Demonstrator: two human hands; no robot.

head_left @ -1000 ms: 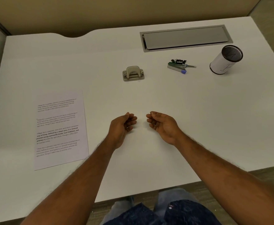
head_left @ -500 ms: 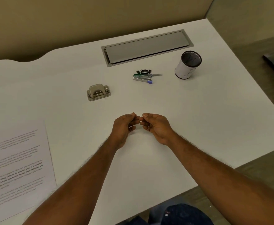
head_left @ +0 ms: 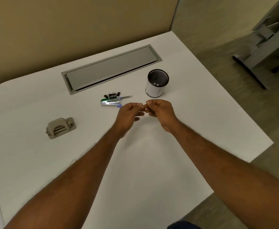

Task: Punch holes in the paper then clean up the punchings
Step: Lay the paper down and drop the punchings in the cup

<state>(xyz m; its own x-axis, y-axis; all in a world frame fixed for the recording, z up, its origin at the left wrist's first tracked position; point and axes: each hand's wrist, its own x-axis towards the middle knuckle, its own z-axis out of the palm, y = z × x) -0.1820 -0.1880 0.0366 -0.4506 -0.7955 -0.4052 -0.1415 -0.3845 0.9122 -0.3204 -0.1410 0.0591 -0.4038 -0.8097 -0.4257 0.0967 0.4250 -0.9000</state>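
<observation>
On the white cup (head_left: 155, 90), a faint mark, perhaps "H".

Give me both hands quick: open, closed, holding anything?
Left hand: fingers curled, tips pinched toward the right hand; cannot tell if it holds anything.
Right hand: fingers curled, tips meeting the left; cannot tell if it holds anything.

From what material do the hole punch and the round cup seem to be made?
Hole punch: probably painted metal or plastic, matte beige, with shiny metal parts at the front. Round cup: dark wire mesh, seen as a fine grid inside the rim, with a white, paper-like sheet around its outside.
</observation>
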